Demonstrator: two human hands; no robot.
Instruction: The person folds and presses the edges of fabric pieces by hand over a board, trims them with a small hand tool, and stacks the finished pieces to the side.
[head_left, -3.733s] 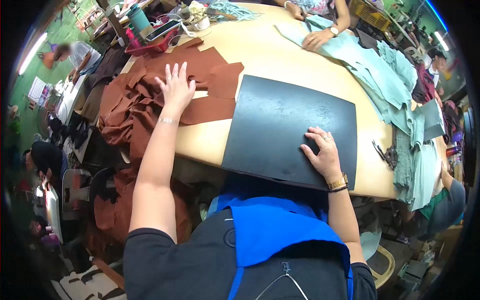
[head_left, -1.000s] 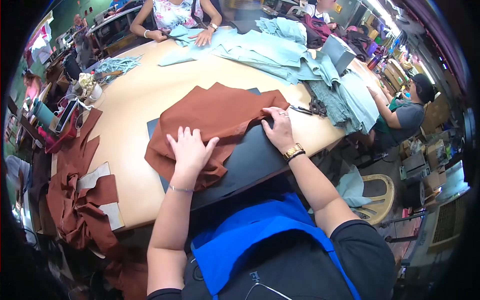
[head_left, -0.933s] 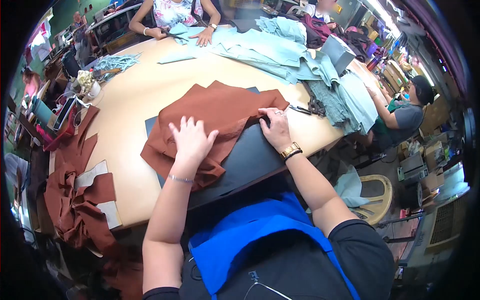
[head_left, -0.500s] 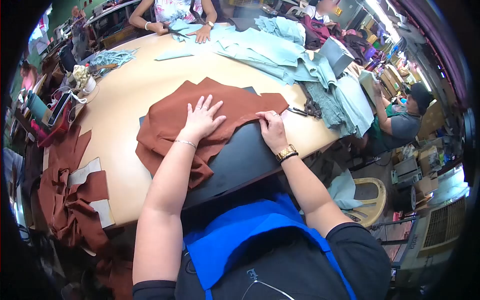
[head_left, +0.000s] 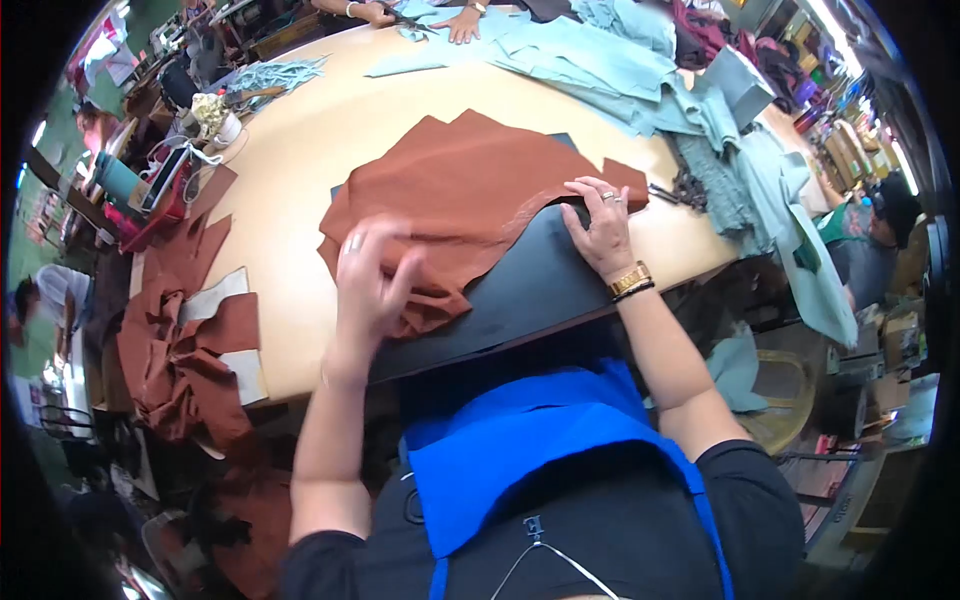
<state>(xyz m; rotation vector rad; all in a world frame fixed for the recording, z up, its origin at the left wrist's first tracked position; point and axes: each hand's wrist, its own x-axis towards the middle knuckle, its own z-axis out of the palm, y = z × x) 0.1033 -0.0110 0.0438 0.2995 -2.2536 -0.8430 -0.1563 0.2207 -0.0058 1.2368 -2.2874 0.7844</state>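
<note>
On the surface (head_left: 285,130), brown cloth (head_left: 460,180) lay rumpled, hiding much of a black board (head_left: 535,270). Left hand (head_left: 372,275) blurred over the cloth's near-left part, thumb and fingers apart; contact unclear. Right hand (head_left: 603,232) curled at its right edge; couldn't tell whether grip pinched. Lettering (head_left: 843,510), lower right: illegible.

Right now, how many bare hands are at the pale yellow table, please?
4: the left hand over a wide brown sheet, the right hand at its edge; across, a co-worker's hand with dark scissors and another hand on mint-green sheets. More may be hidden.
</note>
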